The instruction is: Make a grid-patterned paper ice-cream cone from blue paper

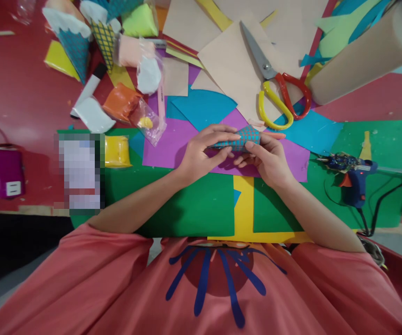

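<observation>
Both my hands hold a small blue paper cone (248,136) with a red-brown grid on it, lying sideways above the purple sheet (173,144). My left hand (204,151) closes round its narrow end. At the wide end, my right hand (268,156) pinches the cone between thumb and fingers. A thin orange strip (273,135) shows by the right fingers; whether they grip it I cannot tell. Just beyond the hands lie scissors (266,67) with one red and one yellow handle, and a blue paper sector (204,107).
A glue gun (356,179) with a red light rests at right, its cord trailing down. A cardboard tube (364,60) lies at upper right. Finished-looking cones (73,51), bagged orange clay (122,102) and a marker (89,90) crowd the upper left. A blurred-out screen (82,172) is at left.
</observation>
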A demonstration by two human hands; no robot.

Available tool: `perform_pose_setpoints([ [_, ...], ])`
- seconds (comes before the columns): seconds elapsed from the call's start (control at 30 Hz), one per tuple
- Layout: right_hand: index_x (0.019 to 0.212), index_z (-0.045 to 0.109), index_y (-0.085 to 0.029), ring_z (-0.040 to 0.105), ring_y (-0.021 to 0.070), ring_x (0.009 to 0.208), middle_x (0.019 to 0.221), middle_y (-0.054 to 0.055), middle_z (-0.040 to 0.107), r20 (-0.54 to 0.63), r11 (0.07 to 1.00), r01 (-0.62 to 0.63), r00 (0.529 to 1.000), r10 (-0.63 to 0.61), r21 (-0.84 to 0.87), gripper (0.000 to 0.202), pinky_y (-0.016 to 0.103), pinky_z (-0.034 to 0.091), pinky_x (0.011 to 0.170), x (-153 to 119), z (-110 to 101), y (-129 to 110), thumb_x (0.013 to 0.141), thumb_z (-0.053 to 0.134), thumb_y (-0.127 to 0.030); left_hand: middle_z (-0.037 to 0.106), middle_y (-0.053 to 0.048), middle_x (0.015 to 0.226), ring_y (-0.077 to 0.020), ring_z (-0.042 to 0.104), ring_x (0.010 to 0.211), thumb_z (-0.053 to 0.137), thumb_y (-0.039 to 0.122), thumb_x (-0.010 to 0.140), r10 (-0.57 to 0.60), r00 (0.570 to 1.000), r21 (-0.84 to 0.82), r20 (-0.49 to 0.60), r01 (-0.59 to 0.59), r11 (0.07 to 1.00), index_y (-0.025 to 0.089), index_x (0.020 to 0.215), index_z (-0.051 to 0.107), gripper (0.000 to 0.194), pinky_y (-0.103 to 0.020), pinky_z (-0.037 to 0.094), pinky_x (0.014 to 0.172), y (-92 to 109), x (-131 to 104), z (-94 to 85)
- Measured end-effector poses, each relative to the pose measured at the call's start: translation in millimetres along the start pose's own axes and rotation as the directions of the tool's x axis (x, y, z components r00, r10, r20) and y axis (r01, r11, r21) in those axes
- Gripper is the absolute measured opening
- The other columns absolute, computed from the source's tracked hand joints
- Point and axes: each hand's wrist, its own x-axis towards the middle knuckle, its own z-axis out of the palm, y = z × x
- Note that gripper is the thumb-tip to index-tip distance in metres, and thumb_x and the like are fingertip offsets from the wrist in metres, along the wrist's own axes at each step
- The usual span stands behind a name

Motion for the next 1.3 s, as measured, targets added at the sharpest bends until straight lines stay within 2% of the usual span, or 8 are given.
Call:
perform_pose_setpoints([
  [0.2, 0.081, 0.060, -0.019, 0.062, 0.0099, 0.042, 0.053, -0.007, 0.062, -0.030, 0.994, 0.045, 0.998, -0.048, -0.100, 0.035, 0.018, 0.049, 0.037, -0.2, -2.6, -0.3, 0.069, 0.079, -0.046, 0.069, -0.006, 0.115, -0.0194, 0.065, 0.112, 0.062, 0.033, 0.091, -0.131, 0.991, -0.192, 0.037, 0.136, 0.972, 0.024, 0.106, 0.071, 0.020, -0.028, 0.063, 0.079, 1.5, -1.1, 1.6],
  [0.37, 0.079, 0.061, -0.020, 0.061, 0.0096, 0.044, 0.053, -0.007, 0.060, -0.014, 0.991, 0.089, 0.996, -0.091, -0.104, 0.028, 0.020, 0.051, 0.041, 0.3, -6.2, -1.5, 0.073, 0.076, -0.043, 0.068, -0.006, 0.118, -0.0116, 0.073, 0.077, 0.066, 0.037, 0.088, -0.242, 0.969, -0.327, 0.044, 0.243, 0.913, 0.021, 0.111, 0.065, 0.028, -0.021, 0.063, 0.067, 3.0, -2.0, 1.8],
  [0.43, 0.079, 0.061, -0.021, 0.061, 0.0097, 0.044, 0.053, -0.007, 0.059, -0.017, 0.993, 0.073, 0.997, -0.075, -0.091, 0.027, 0.021, 0.052, 0.042, 0.5, -6.4, -2.3, 0.073, 0.076, -0.042, 0.069, -0.006, 0.119, -0.0103, 0.073, 0.072, 0.067, 0.038, 0.088, -0.261, 0.964, -0.348, 0.042, 0.259, 0.901, 0.022, 0.111, 0.063, 0.029, -0.020, 0.062, 0.065, 2.7, -1.9, 1.5],
  [0.73, 0.074, 0.060, -0.020, 0.057, 0.0068, 0.040, 0.051, -0.008, 0.055, -0.038, 0.998, 0.065, 0.997, -0.065, -0.003, 0.027, 0.017, 0.047, 0.037, 1.1, -8.1, -7.9, 0.070, 0.079, -0.038, 0.070, -0.004, 0.117, -0.0144, 0.073, 0.086, 0.065, 0.046, 0.088, -0.250, 0.968, -0.362, 0.010, 0.236, 0.902, 0.023, 0.105, 0.067, 0.029, -0.026, 0.063, 0.077, -3.6, -0.1, 1.7],
  [0.87, 0.076, 0.063, -0.020, 0.056, 0.0078, 0.038, 0.048, -0.008, 0.057, -0.036, 0.989, 0.085, 0.995, -0.090, -0.120, 0.028, 0.017, 0.044, 0.034, 0.6, -13.1, -10.0, 0.071, 0.078, -0.043, 0.073, -0.001, 0.104, -0.0135, 0.073, 0.086, 0.069, 0.041, 0.085, -0.235, 0.970, -0.434, -0.059, 0.187, 0.881, 0.022, 0.099, 0.071, 0.023, -0.025, 0.063, 0.077, -7.1, 1.4, 2.6],
  [1.03, 0.059, 0.054, -0.021, 0.055, 0.0093, 0.034, 0.042, -0.007, 0.054, -0.025, 0.950, 0.170, 0.983, -0.182, -0.263, 0.042, 0.019, 0.042, 0.031, -1.1, -17.5, -17.4, 0.075, 0.072, -0.055, 0.074, 0.000, 0.092, -0.0111, 0.073, 0.070, 0.075, 0.035, 0.081, -0.279, 0.956, -0.530, -0.088, 0.192, 0.826, 0.020, 0.094, 0.072, 0.019, -0.023, 0.061, 0.069, -10.5, 1.7, 4.4],
  [1.2, 0.058, 0.051, -0.021, 0.054, 0.0116, 0.032, 0.041, -0.006, 0.054, -0.020, 0.928, 0.126, 0.990, -0.142, -0.350, 0.046, 0.021, 0.038, 0.029, -0.3, -21.6, -20.2, 0.075, 0.069, -0.059, 0.073, 0.001, 0.090, -0.0104, 0.073, 0.068, 0.077, 0.032, 0.079, -0.293, 0.949, -0.568, -0.117, 0.178, 0.804, 0.020, 0.091, 0.071, 0.017, -0.022, 0.061, 0.066, -11.8, 2.1, 5.1],
  [1.3, 0.061, 0.054, -0.021, 0.051, 0.0106, 0.034, 0.043, -0.005, 0.051, -0.041, 0.839, 0.194, 0.968, -0.249, -0.508, 0.043, 0.022, 0.036, 0.032, 1.2, -27.7, -19.0, 0.083, 0.062, -0.058, 0.072, 0.002, 0.085, -0.0104, 0.073, 0.068, 0.078, 0.034, 0.079, -0.291, 0.946, -0.561, -0.141, 0.166, 0.811, 0.020, 0.090, 0.070, 0.020, -0.021, 0.060, 0.065, -14.4, 3.7, 5.3],
])
